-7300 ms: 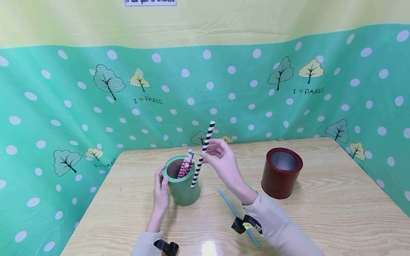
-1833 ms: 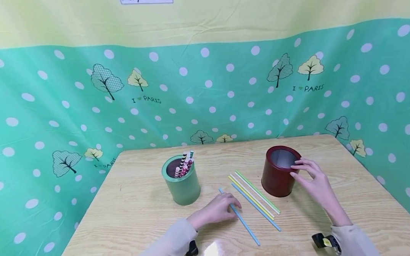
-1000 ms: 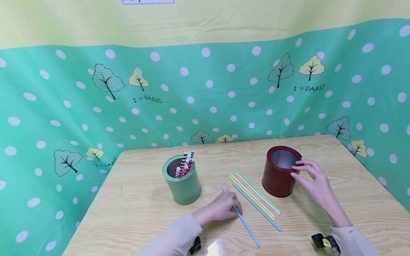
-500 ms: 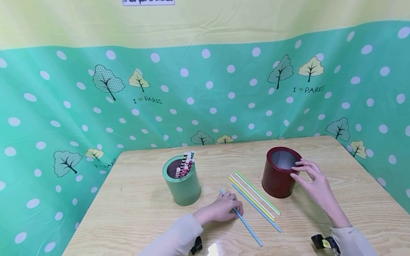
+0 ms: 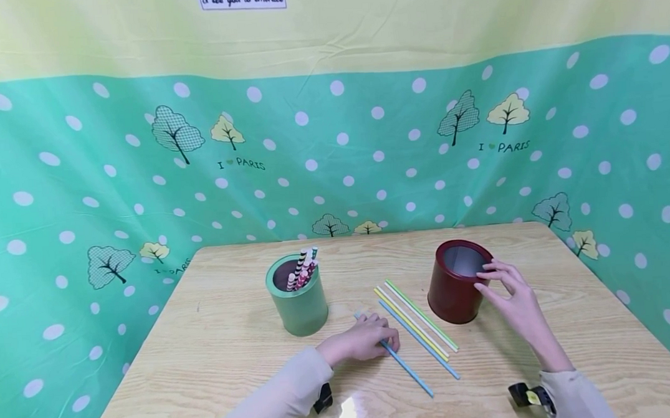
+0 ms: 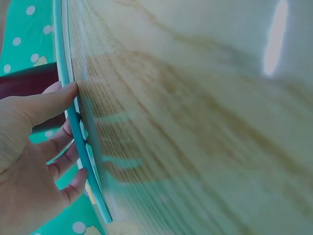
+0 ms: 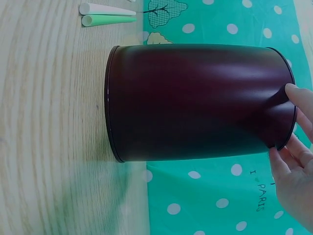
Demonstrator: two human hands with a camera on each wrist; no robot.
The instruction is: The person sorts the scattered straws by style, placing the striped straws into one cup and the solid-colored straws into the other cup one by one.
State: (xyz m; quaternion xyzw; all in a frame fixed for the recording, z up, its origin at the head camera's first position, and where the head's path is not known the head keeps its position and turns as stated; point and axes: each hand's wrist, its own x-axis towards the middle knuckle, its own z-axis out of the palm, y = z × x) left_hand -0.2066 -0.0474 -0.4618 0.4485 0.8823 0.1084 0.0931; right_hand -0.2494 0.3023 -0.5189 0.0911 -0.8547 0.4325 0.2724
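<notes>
Between thumb and fingers, my left hand [image 5: 369, 338] pinches a thin blue straw [image 5: 409, 374] low over the table. The left wrist view shows the thumb on the near side of this blue straw [image 6: 85, 156] and the fingers behind it. My right hand [image 5: 512, 291] holds the rim of a dark red can [image 5: 455, 294], its fingertips at the near right edge. That dark red can [image 7: 195, 103] stands upright; no straws show in the part of its inside that I see. To its left lie a second blue straw [image 5: 425, 344], a yellow straw, a white straw and a green straw [image 5: 424, 317].
A green can [image 5: 300, 307] stands upright at the left with several patterned straws [image 5: 301, 273] leaning in it. The wooden table [image 5: 223, 338] ends at a green dotted cloth [image 5: 278, 199] behind and at both sides.
Earlier my right hand held a black-and-white striped straw beside the green can, which my left hand held; that straw now stands inside. Lately the pinched blue straw's near end has swung right.
</notes>
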